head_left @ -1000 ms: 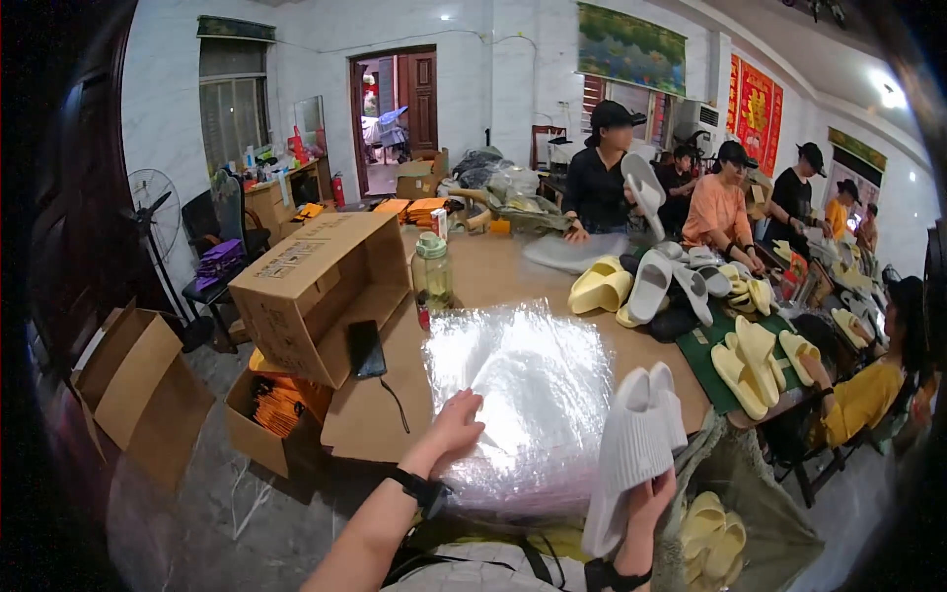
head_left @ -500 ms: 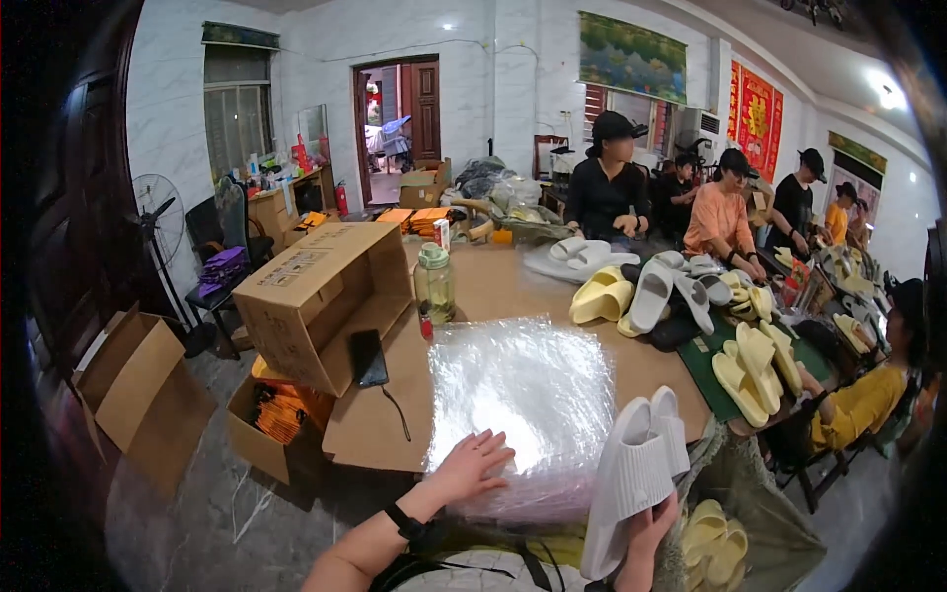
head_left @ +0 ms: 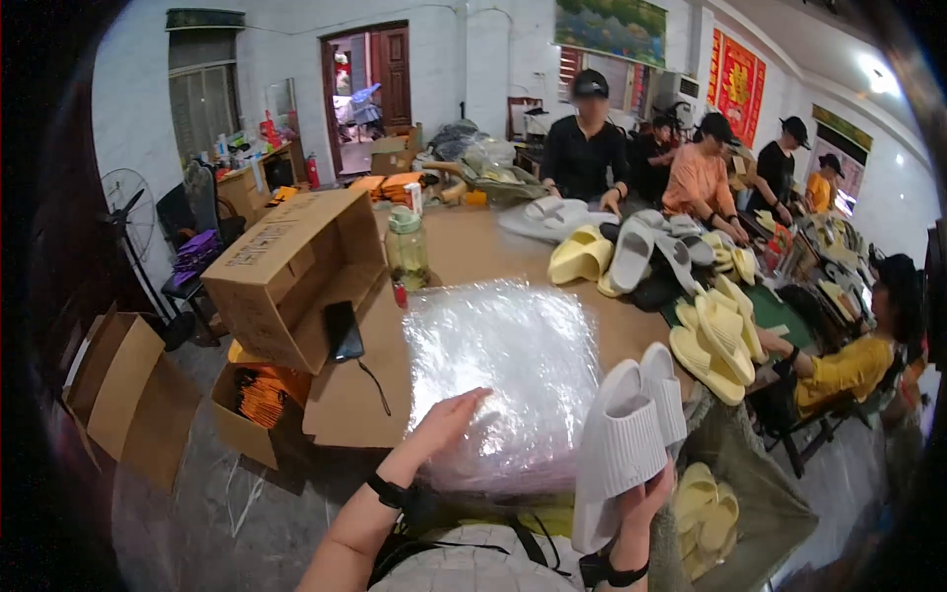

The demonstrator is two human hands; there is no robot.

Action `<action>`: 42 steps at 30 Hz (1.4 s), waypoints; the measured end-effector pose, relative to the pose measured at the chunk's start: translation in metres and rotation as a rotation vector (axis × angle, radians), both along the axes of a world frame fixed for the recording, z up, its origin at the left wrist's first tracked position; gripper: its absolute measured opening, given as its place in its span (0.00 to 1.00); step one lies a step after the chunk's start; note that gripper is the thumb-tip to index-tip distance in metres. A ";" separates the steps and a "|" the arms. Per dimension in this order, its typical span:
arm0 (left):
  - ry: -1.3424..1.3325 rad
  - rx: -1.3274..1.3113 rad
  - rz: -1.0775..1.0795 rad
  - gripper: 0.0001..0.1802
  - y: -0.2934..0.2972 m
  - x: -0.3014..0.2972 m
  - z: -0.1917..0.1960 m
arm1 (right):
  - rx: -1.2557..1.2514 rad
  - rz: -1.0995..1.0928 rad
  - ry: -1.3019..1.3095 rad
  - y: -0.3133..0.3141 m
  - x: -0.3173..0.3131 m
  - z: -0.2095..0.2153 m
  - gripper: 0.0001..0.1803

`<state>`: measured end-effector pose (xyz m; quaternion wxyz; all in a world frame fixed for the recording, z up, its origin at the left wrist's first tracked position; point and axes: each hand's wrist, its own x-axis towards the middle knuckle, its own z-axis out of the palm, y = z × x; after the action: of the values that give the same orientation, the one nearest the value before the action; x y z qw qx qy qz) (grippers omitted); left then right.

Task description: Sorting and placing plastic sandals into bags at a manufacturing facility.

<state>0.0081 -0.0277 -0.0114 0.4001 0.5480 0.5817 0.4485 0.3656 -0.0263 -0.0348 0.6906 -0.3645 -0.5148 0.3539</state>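
My left hand (head_left: 451, 421) rests on a stack of clear plastic bags (head_left: 513, 340), its fingers stretched out close together over the shiny film. At the right, my right hand (head_left: 646, 496) grips a pair of pale grey ribbed slippers (head_left: 628, 444) from below. They stand upright side by side, toes and straps facing me, just beside the stack's right edge. Part of that hand is hidden behind the slippers.
An open carton (head_left: 296, 266), a phone (head_left: 343, 331) and a green-lidded bottle (head_left: 405, 247) stand left on the cardboard-covered table. Heaped yellow slippers (head_left: 715, 340) lie right; more fill a sack (head_left: 760, 493) below. Several co-workers (head_left: 587, 148) sit or stand around the far side.
My left hand has drawn its spread fingers together on the bags. The whole view has shifted slightly, while the slippers stay in my right hand.
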 end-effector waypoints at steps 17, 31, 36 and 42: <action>0.210 0.297 0.134 0.21 -0.016 0.032 0.045 | -0.022 0.253 -1.195 -0.036 -0.043 0.060 0.22; 0.632 0.351 0.095 0.23 -0.016 0.046 0.029 | -0.013 0.194 -1.150 -0.015 -0.052 0.057 0.18; 0.533 0.337 0.123 0.22 -0.015 0.048 0.028 | 0.055 0.265 -1.048 -0.023 -0.059 0.061 0.10; 0.280 0.415 0.235 0.21 -0.004 0.039 0.013 | 0.002 0.215 -1.201 -0.023 -0.051 0.060 0.14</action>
<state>0.0470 -0.0319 0.0020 0.1402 0.6037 0.5867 0.5213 0.3146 -0.0496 0.0251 0.2404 -0.4458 -0.8484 0.1539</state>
